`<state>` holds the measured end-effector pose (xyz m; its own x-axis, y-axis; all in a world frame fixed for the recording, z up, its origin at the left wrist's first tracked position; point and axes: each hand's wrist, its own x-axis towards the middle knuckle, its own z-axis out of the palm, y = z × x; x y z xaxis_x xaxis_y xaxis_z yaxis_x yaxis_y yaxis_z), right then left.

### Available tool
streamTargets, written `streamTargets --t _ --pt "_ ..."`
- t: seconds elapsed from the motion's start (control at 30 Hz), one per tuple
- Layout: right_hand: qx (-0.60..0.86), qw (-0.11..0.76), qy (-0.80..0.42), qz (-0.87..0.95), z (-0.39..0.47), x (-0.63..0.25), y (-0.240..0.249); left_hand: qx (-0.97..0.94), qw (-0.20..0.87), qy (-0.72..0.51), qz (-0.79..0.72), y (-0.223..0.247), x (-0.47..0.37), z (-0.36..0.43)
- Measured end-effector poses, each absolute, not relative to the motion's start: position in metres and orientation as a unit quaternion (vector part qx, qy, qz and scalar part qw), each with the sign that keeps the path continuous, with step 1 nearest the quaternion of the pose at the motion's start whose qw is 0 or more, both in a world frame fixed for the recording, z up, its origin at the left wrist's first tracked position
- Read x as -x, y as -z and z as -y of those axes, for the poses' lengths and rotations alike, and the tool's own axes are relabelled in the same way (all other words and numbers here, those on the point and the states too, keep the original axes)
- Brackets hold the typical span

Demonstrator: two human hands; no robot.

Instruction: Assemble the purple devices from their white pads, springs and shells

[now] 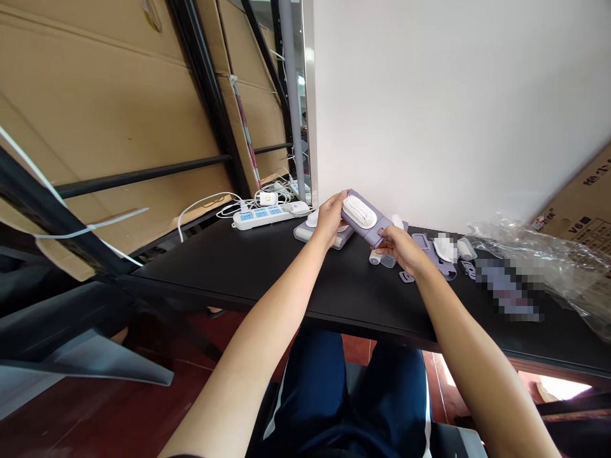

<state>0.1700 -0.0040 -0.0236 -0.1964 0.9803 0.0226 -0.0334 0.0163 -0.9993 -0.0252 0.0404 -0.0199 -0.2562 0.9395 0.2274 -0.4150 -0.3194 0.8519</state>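
A flat purple rectangular plastic piece (371, 235) with a white ridged oval (359, 212) on its face is held tilted above the black table, between my two hands. My left hand (330, 219) grips its upper left end. My right hand (400, 248) has its fingers closed around the lower right end. Behind my left wrist lies a similar purple and white piece (302, 233), partly hidden. Under the held piece are a small white cylinder (375, 258) and a clear cup-like part (388, 261).
On the black table (229, 270), several purple and white parts (446, 267) lie right of my right hand, near a blurred patch. Crumpled clear plastic (548, 261) and a cardboard box (580, 203) stand farther right. A white power strip (272, 215) with cables sits back left.
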Motion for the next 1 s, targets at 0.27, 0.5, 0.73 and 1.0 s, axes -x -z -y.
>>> streamTargets --t 0.27,0.5,0.73,1.0 --pt "0.445 0.460 -0.544 0.543 0.015 -0.160 0.016 -0.327 0.443 -0.754 -0.358 0.019 0.028 -0.041" --pt "0.417 0.486 -0.566 0.519 0.016 -0.164 0.014 -0.349 0.522 -0.726 -0.279 0.018 0.032 -0.041" --pt "0.405 0.479 -0.601 0.495 0.012 -0.169 0.012 -0.364 0.552 -0.710 -0.241 0.015 0.036 -0.039" --pt "0.421 0.480 -0.584 0.502 0.014 -0.166 0.012 -0.379 0.546 -0.690 -0.286 0.013 0.034 -0.035"
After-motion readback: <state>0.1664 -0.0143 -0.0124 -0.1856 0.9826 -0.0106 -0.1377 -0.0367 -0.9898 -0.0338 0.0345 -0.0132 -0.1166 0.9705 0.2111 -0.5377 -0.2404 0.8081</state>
